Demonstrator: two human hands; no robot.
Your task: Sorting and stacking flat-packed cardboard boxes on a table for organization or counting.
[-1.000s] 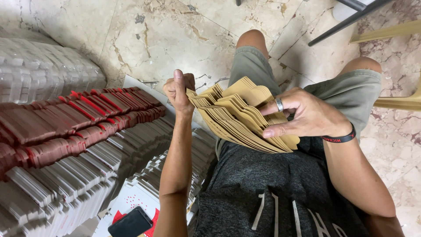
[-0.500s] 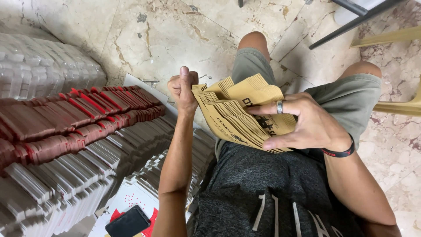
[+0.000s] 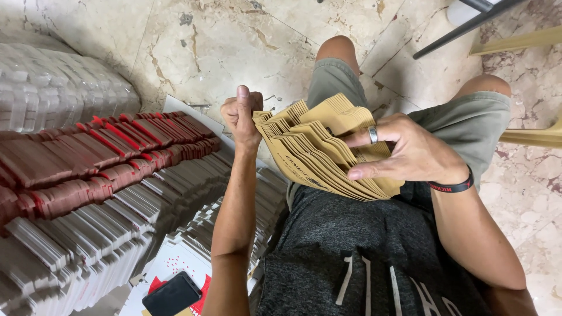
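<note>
A thick fanned stack of flat tan cardboard pieces [image 3: 319, 152] rests over my lap. My left hand [image 3: 241, 117] grips the stack's left end, thumb up. Over its right end lies my right hand [image 3: 404, 153], wearing a ring and a dark wristband, with the fingers spread among the sheets and the index finger pressed between two of them.
To my left lie rows of flattened dark red boxes [image 3: 88, 158] on top of rows of flattened white boxes [image 3: 117, 234]. Clear plastic-wrapped bundles [image 3: 52, 88] sit beyond them. A black phone [image 3: 172, 294] lies on a white-and-red sheet. Marble floor [image 3: 193, 47]; a chair leg [image 3: 456, 29] top right.
My right hand has shifted its fingers through the tan stack, fanning the sheets further apart. The left hand has kept its grip on the left end.
</note>
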